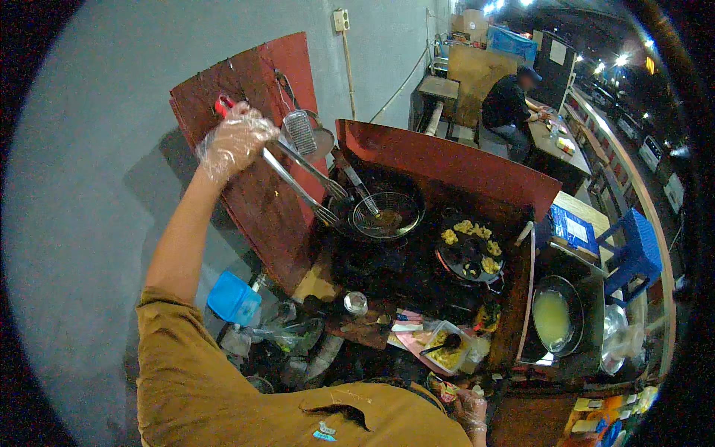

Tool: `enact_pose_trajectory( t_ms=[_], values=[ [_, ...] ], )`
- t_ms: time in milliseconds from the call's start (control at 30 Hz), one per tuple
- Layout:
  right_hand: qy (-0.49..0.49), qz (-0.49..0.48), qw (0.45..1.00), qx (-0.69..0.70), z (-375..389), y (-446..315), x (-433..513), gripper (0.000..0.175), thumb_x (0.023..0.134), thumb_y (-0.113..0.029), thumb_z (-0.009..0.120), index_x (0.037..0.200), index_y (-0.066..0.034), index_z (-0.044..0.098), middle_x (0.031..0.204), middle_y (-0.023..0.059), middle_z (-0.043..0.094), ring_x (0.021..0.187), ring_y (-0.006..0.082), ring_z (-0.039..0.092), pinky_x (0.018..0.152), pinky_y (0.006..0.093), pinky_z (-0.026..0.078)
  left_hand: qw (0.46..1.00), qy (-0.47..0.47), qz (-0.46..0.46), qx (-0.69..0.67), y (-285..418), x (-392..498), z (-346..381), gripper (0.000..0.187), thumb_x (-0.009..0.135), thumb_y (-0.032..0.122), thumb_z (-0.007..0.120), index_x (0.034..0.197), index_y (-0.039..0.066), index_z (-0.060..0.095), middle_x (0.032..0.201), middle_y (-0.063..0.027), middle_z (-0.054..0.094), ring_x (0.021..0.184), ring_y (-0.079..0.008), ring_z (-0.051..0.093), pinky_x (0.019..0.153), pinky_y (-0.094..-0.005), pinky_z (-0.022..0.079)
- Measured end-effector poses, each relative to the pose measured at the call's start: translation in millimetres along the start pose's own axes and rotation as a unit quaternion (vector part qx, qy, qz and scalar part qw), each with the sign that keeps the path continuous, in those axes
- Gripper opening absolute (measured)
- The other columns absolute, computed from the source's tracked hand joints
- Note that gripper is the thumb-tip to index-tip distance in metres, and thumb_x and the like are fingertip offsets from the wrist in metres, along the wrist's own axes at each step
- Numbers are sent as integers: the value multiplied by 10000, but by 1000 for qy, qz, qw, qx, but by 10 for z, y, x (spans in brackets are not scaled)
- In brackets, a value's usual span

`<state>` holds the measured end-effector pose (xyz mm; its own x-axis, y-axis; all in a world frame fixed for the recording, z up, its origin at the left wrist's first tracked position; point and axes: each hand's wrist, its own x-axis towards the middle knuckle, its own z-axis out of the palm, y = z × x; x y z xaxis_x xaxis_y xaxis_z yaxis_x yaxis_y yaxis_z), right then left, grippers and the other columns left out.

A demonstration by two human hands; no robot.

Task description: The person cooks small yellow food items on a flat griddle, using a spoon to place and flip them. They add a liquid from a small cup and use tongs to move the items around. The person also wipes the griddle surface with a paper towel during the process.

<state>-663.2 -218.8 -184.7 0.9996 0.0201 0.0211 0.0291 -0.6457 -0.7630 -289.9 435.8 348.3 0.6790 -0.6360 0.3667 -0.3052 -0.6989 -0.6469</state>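
Note:
A pair of metal tongs is gripped in my left hand, which wears a clear plastic glove. Their tips point down beside a dark wok, and a red piece shows above the hand. Over the wok lies a wire-mesh strainer. To its right, several yellow-brown fritters sit around a dark round pan. My gloved right hand is low, near my body, beside a colourful packet; its grip is unclear. A plastic tub contains a yellow food mixture and a black utensil.
Red-brown boards shield the stove. A metal grater hangs on the left board. At right are a pan of pale yellow liquid and a blue plastic stool. A person sits at a table beyond.

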Motion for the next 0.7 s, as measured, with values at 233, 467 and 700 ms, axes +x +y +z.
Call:
enact_pose_trajectory(
  t_ms=[233,467,700],
  values=[
    [-9,-121,982,-147,-221,-586,348,323,778,-201,805,1094,-139,778,985,91,771,866,322,733,781,444,593,992,-116,19,-42,413,-295,150,263,884,159,612,1104,214,745,1075,22,737,1119,-207,653,1130,-467,382],
    [-45,-84,992,-88,-368,-572,410,319,803,-171,743,1109,-80,762,1077,105,775,938,271,747,809,379,601,995,-44,44,74,474,-330,-112,331,898,192,614,1213,255,693,1197,24,707,1269,-216,593,1232,-539,295],
    [-38,11,996,79,-403,-317,348,293,781,-173,789,1068,-116,784,1045,111,783,937,301,762,832,406,619,997,43,44,56,-7,-297,-24,333,889,178,610,1208,226,695,1187,28,706,1261,-221,603,1248,-517,290]
  ],
)
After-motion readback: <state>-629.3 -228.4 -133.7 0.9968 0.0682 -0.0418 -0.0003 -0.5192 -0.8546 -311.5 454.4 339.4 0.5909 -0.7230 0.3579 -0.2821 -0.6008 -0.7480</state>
